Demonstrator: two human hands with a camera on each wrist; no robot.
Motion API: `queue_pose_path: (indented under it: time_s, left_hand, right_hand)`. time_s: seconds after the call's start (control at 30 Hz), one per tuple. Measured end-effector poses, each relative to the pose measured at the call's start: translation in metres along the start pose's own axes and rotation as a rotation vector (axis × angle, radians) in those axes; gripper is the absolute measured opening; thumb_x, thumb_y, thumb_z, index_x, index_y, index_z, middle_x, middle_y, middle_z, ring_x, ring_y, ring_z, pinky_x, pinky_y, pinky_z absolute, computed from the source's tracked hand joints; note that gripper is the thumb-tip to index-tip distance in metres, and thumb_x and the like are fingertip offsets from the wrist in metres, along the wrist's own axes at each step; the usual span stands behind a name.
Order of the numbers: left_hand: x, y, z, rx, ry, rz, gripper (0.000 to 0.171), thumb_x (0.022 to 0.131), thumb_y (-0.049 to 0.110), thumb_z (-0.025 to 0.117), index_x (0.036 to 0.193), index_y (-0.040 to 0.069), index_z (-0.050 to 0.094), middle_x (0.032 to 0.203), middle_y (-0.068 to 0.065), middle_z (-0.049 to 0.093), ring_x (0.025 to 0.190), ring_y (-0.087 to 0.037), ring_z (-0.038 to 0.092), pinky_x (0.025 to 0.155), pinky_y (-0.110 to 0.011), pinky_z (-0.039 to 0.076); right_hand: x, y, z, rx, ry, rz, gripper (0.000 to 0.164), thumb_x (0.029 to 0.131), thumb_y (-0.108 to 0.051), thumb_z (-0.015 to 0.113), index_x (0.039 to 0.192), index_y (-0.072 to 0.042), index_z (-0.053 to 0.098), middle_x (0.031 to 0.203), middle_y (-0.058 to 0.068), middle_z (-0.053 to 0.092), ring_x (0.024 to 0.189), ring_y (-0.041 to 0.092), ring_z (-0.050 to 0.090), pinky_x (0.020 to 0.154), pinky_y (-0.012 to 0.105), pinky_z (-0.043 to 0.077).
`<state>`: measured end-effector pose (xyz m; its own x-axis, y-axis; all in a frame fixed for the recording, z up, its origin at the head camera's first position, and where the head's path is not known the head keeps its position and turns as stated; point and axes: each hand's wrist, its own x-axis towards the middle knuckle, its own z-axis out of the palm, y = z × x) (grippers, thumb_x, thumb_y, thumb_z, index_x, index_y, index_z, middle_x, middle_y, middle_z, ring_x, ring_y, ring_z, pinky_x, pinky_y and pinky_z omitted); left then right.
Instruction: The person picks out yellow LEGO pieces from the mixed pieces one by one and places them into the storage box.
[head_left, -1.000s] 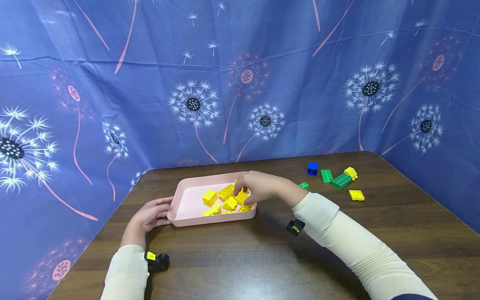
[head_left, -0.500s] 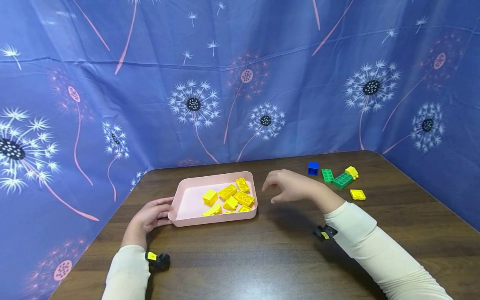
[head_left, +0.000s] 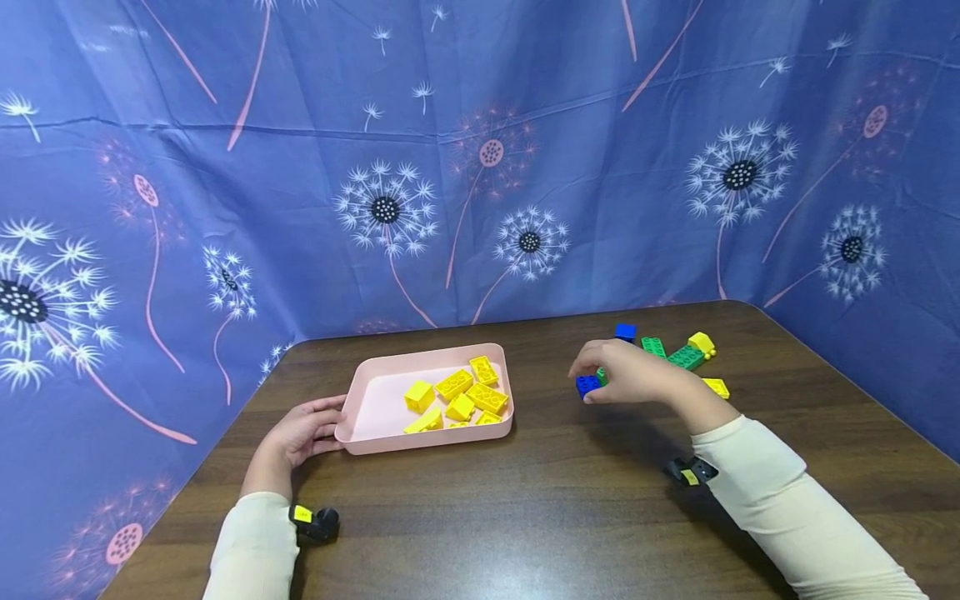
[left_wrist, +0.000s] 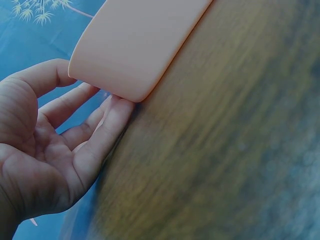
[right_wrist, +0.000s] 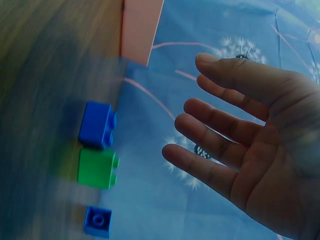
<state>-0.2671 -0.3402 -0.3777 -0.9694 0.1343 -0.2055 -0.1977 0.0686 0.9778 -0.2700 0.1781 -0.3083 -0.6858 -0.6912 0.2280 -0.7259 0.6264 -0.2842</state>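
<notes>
My left hand (head_left: 303, 429) rests its fingers against the left end of a pink tray (head_left: 378, 412). In the left wrist view, its fingertips (left_wrist: 120, 107) meet the end wall of the tray at the rim and lower corner. Several yellow toy bricks (head_left: 454, 384) lie in the right part of the tray. Over the table to the right, my right hand (head_left: 630, 375) hovers with spread, slightly bent fingers and nothing in them. Below it are a blue brick (head_left: 588, 386) and, beside that, a green brick (right_wrist: 95, 167), partly hidden by the hand in the head view.
Behind the right hand stands another blue brick (head_left: 626, 332). Farther right lie a green brick (head_left: 653, 346), a longer green one (head_left: 686, 358) touching a yellow piece (head_left: 701, 343), and a flat yellow brick (head_left: 717, 388). A blue dandelion-print curtain (head_left: 450, 208) backs the wooden table (head_left: 450, 517).
My right hand has left the yellow bricks in the tray and moved right, over the blue and green bricks. The left hand and the tray have stayed put.
</notes>
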Motion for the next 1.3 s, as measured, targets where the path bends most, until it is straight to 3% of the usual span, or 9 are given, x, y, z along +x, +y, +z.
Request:
queue_pose_path:
  time_s: [0.27,0.57,0.8,0.97,1.17,1.3]
  left_hand:
    - [0.0,0.0,-0.001,-0.005,-0.003,0.001,0.062,0.096,0.004,0.055,0.15,-0.006,0.025,0.1,-0.005,0.07,0.086,-0.016,0.069,0.073,-0.035,0.058]
    - [0.0,0.001,0.001,-0.007,0.002,-0.007,0.063,0.096,0.005,0.056,0.151,-0.005,0.027,0.101,-0.006,0.07,0.086,-0.016,0.069,0.073,-0.035,0.058]
    - [0.0,0.001,0.0,-0.011,0.002,-0.004,0.064,0.095,0.005,0.058,0.15,-0.005,0.027,0.097,-0.005,0.071,0.084,-0.015,0.069,0.072,-0.034,0.058]
    - [0.001,0.001,-0.001,0.005,0.001,-0.005,0.064,0.096,0.006,0.057,0.15,-0.005,0.026,0.097,-0.004,0.071,0.084,-0.014,0.068,0.072,-0.033,0.058]
    - [0.002,0.0,-0.001,0.011,0.011,-0.005,0.063,0.096,0.005,0.056,0.15,-0.005,0.027,0.097,-0.004,0.071,0.083,-0.014,0.068,0.071,-0.033,0.058]
    - [0.002,0.0,-0.001,0.01,0.017,-0.003,0.062,0.095,0.004,0.055,0.15,-0.006,0.027,0.096,-0.004,0.07,0.083,-0.014,0.068,0.071,-0.033,0.058]
  right_hand:
    - [-0.017,0.016,-0.006,0.043,0.007,0.064,0.028,0.079,-0.011,0.081,0.105,-0.006,0.071,0.104,0.006,0.065,0.089,0.027,0.063,0.073,0.037,0.054]
    - [-0.035,0.042,-0.019,0.003,0.046,0.167,0.027,0.078,-0.01,0.081,0.102,-0.005,0.072,0.101,0.007,0.066,0.091,0.029,0.063,0.075,0.043,0.054]
    - [-0.052,0.065,-0.033,0.104,-0.019,0.348,0.033,0.081,-0.014,0.079,0.109,0.001,0.069,0.11,0.018,0.066,0.093,0.034,0.063,0.074,0.045,0.055]
    - [-0.064,0.083,-0.038,0.092,-0.051,0.421,0.041,0.079,-0.014,0.08,0.111,0.008,0.066,0.109,0.024,0.065,0.091,0.035,0.064,0.075,0.049,0.055]
    - [-0.077,0.1,-0.037,0.071,-0.082,0.509,0.047,0.075,-0.013,0.083,0.109,0.013,0.064,0.102,0.028,0.063,0.096,0.046,0.059,0.078,0.055,0.051]
    - [-0.082,0.108,-0.034,0.025,-0.097,0.555,0.048,0.073,-0.014,0.083,0.106,0.014,0.064,0.101,0.032,0.062,0.092,0.044,0.061,0.076,0.055,0.052]
